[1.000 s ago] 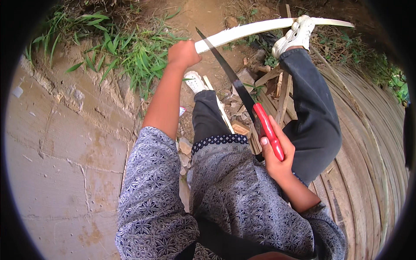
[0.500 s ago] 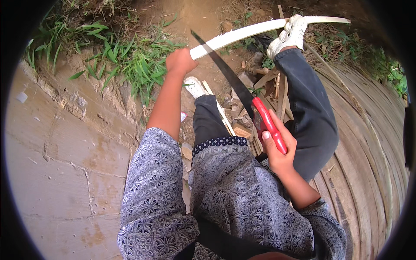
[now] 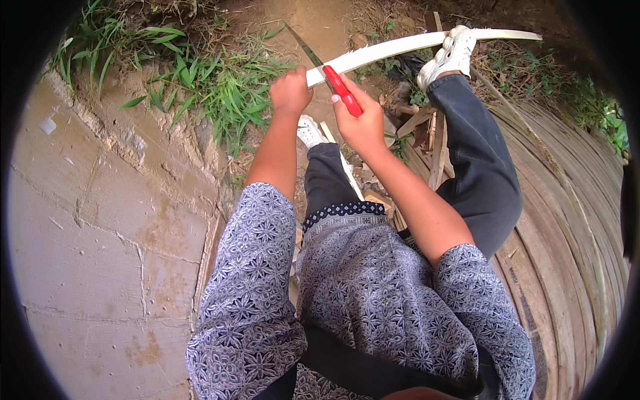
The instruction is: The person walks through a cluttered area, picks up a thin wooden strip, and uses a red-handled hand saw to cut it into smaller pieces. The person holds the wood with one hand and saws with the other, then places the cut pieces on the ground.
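My left hand (image 3: 291,92) is closed around the near end of a long pale wooden strip (image 3: 380,51), which runs off to the upper right. My right hand (image 3: 361,125) grips the red handle of a hand saw (image 3: 344,91). The saw's dark blade crosses the strip just beside my left fist, its tip pointing up and left beyond the strip. My raised right foot, in a white shoe (image 3: 451,55), presses on the strip toward its far end. Whether the teeth are sunk into the wood cannot be made out.
A grey block wall (image 3: 107,247) fills the left side, with green grass (image 3: 220,93) along its top edge. Stacked long boards (image 3: 560,220) lie to the right. Wood scraps (image 3: 420,120) litter the ground between my legs, near my other white shoe (image 3: 311,132).
My right hand has pushed the saw forward and up to the left, bringing its handle close to the strip. My left hand still holds the strip's end.
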{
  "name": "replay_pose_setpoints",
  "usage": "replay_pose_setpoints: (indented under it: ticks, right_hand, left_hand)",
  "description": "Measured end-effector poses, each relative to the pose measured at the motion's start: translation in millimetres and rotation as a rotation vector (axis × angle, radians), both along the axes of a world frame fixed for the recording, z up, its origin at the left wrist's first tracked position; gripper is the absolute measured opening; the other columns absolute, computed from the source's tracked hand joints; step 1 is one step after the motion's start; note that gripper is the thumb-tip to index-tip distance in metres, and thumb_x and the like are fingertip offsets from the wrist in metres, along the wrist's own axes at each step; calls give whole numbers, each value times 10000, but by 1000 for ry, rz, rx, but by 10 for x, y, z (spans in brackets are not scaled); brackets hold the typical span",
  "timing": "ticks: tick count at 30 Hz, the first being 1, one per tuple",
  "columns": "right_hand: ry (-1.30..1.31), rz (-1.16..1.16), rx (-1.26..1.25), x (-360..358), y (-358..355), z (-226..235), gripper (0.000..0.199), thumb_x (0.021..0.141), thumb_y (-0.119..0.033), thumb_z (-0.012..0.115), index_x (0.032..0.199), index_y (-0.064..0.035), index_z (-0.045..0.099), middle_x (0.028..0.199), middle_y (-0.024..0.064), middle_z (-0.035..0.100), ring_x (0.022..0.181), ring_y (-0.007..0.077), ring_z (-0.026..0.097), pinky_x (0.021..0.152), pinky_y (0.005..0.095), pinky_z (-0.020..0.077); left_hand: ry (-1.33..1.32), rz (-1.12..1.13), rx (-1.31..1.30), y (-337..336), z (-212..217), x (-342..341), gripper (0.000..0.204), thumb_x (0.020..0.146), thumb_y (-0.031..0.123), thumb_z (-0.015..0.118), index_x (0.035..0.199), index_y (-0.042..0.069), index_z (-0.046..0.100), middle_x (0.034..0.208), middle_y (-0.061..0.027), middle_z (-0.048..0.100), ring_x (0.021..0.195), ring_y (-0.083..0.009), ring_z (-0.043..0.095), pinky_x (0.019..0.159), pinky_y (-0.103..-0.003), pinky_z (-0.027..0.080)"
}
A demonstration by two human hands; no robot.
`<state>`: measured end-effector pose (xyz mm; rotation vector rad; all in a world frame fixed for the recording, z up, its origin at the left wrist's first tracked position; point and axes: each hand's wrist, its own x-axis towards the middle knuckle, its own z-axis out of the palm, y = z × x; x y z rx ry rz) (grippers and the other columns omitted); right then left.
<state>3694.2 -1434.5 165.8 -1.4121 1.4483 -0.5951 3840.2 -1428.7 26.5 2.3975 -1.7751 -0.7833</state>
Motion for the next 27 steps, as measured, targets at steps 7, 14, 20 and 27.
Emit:
replay_pose_setpoints:
  ticks: [7, 14, 20, 27]
  right_hand:
    - [21, -38, 53, 41, 48, 68, 464, 907, -160, 678, 1321, 40, 610, 974, 178, 736, 841, 103, 651, 770, 282, 523]
    - [3, -41, 25, 106, 27, 52, 450, 912, -152, 673, 1314, 41, 615, 1004, 174, 739, 866, 109, 658, 783, 283, 522]
    - [30, -4, 29, 66, 13, 34, 444, 908, -150, 679, 1304, 43, 622, 1043, 196, 737, 906, 121, 668, 811, 289, 522]
    - [36, 10, 67, -137, 132, 227, 465, 921, -133, 672, 1344, 40, 588, 1072, 173, 735, 917, 121, 660, 816, 288, 520]
  left_hand:
    - [41, -20, 35, 31, -127, 58, 164, 794, 85, 653, 958, 77, 651, 966, -165, 725, 869, -349, 727, 740, -460, 589]
    - [48, 1, 52, 43, -212, 117, 191, 790, 120, 685, 976, 88, 657, 961, -166, 727, 882, -356, 722, 757, -463, 584]
    - [60, -12, 72, 55, -214, 83, 210, 793, 136, 697, 996, 96, 664, 949, -160, 731, 870, -352, 725, 759, -462, 585]
    - [52, -75, 104, -43, -137, 9, 170, 801, 84, 638, 964, 90, 687, 898, -167, 745, 836, -342, 742, 731, -462, 593]
